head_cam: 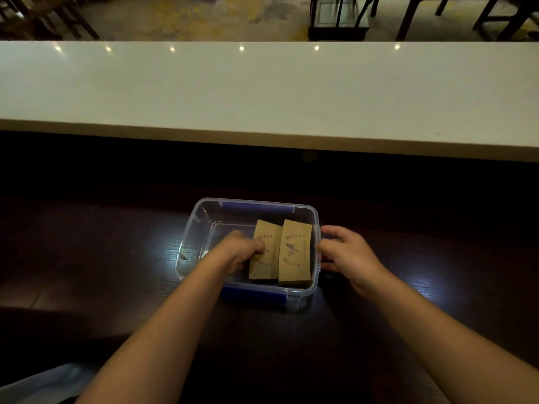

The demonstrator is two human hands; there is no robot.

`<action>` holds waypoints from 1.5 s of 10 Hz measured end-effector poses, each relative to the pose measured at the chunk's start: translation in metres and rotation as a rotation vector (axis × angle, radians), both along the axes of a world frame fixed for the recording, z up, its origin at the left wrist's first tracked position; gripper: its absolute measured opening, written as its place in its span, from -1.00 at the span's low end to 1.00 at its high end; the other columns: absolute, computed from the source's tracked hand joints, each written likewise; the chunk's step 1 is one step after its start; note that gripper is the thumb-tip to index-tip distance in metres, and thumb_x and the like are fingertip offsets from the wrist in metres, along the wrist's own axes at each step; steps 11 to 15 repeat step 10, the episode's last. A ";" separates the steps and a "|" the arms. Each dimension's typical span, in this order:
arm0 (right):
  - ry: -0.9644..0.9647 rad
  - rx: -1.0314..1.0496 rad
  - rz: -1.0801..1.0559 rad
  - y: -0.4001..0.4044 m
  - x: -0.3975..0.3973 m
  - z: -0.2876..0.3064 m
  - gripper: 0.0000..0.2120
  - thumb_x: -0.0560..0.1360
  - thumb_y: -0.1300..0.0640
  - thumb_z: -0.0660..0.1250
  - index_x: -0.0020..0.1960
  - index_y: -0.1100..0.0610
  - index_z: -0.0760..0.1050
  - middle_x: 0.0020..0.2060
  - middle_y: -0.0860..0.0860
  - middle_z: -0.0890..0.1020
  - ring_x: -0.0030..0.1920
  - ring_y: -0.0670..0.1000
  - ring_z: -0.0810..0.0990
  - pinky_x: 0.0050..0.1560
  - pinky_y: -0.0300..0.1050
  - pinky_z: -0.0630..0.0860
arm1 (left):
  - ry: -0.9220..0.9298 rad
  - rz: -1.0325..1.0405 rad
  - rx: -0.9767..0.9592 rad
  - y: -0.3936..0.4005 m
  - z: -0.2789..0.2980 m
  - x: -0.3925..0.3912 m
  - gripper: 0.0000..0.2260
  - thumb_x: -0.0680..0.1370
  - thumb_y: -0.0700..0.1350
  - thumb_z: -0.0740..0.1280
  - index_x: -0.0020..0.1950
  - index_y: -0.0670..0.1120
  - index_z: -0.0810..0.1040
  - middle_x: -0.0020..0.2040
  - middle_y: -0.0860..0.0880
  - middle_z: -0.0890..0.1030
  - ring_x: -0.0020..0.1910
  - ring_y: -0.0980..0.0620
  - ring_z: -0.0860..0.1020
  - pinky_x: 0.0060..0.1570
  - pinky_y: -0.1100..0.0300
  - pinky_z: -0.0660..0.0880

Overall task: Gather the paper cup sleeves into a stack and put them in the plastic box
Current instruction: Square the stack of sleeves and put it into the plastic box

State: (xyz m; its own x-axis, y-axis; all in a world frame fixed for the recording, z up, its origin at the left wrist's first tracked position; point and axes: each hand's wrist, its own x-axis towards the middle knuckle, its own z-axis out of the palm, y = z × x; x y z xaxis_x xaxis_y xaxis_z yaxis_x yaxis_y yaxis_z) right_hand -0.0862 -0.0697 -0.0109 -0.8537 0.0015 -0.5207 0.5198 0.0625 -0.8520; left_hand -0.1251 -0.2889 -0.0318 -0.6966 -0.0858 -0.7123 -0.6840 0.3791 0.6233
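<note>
A clear plastic box (192,228) with blue clips stands on the dark wooden table. Inside it lie two stacks of brown paper cup sleeves with a printed bird and leaf wreath. The left stack (269,263) leans tilted; the right stack (295,253) rests against the box's right wall. My left hand (237,250) reaches into the box, its fingers curled on the left stack's left edge. My right hand (347,255) sits outside the box, fingers against its right wall.
A long white counter (262,91) runs across behind the table, higher up. Beyond it are dark chairs and table legs (338,18) on a pale floor. The dark table (87,258) extends left and right of the box.
</note>
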 end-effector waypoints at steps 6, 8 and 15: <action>0.025 0.059 0.022 0.002 0.002 0.001 -0.52 0.46 0.21 0.35 0.37 0.12 0.41 0.00 0.13 0.67 -0.02 0.08 0.68 0.03 0.08 0.64 | 0.053 0.007 -0.032 0.007 -0.001 0.007 -0.85 0.47 -0.11 0.39 0.00 -0.09 0.53 -0.02 -0.12 0.64 -0.07 -0.05 0.61 -0.13 0.05 0.56; 0.093 0.165 -0.010 0.023 0.014 0.013 -0.54 0.46 0.09 0.35 0.35 0.07 0.42 -0.05 0.04 0.63 -0.09 0.04 0.64 -0.09 0.00 0.63 | 0.286 -0.104 -0.387 0.023 0.018 0.025 -0.68 0.47 -0.06 0.38 0.18 -0.10 0.45 0.07 -0.15 0.57 0.00 -0.13 0.58 -0.01 -0.07 0.56; 0.244 0.270 -0.008 0.079 0.021 0.060 -0.61 0.43 0.17 0.37 0.26 0.16 0.52 -0.27 0.03 0.63 -0.24 0.04 0.60 -0.18 0.00 0.54 | 0.828 -0.055 -0.606 0.071 0.081 0.045 -0.71 0.48 -0.10 0.30 0.19 -0.12 0.53 0.05 -0.11 0.61 -0.03 -0.11 0.57 -0.07 0.05 0.49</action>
